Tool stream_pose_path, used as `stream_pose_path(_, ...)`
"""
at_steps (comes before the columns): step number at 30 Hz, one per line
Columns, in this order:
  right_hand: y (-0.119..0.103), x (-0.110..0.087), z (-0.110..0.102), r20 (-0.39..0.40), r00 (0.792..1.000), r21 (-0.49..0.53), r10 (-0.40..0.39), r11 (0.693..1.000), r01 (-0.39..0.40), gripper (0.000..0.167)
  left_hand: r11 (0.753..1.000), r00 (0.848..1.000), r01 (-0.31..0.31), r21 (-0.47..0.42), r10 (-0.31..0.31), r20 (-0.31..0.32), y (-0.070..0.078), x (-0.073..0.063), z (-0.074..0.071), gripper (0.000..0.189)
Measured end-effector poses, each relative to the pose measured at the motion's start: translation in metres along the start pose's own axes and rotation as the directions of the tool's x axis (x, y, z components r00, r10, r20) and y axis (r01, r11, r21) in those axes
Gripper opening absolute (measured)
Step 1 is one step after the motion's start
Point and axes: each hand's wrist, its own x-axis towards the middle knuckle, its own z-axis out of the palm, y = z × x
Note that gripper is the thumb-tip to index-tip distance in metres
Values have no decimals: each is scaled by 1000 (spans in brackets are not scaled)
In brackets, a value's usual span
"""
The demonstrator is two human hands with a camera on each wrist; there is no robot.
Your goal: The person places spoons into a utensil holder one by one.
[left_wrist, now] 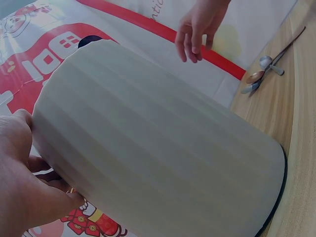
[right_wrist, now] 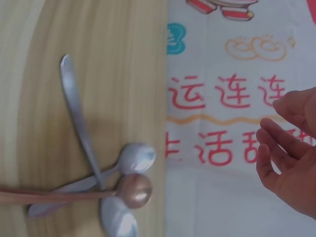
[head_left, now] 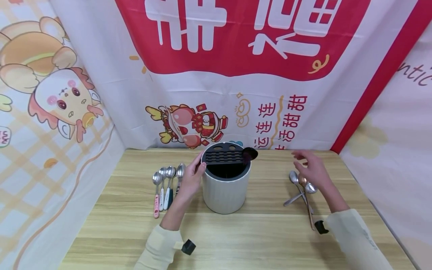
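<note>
White ribbed cylinder [head_left: 225,195], left grip [head_left: 192,177] holding it, right grip [head_left: 313,170] parted near crossed metal spoons [right_wrist: 133,191]

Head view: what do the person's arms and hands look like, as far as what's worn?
The left sleeve and right sleeve are cream; the right one bears a faint grey marking, unreadable here. Each has a small black block near its end. The left hand and right hand wear no gloves.

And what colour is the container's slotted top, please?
The slotted top is dark grey, clearest in the head view.
</note>
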Motion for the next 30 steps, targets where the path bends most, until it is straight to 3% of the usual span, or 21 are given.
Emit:
stream_pose_path(14,58,-9,15,114,989,-116,98,990,-85,38,1000,1000,21,23,-21,0,1,-1,-1,52)
stream_pose_path(30,96,-13,35,193,961,-202,196,967,-157,45,1000,1000,11,23,-11,6,0,-2,-2,54)
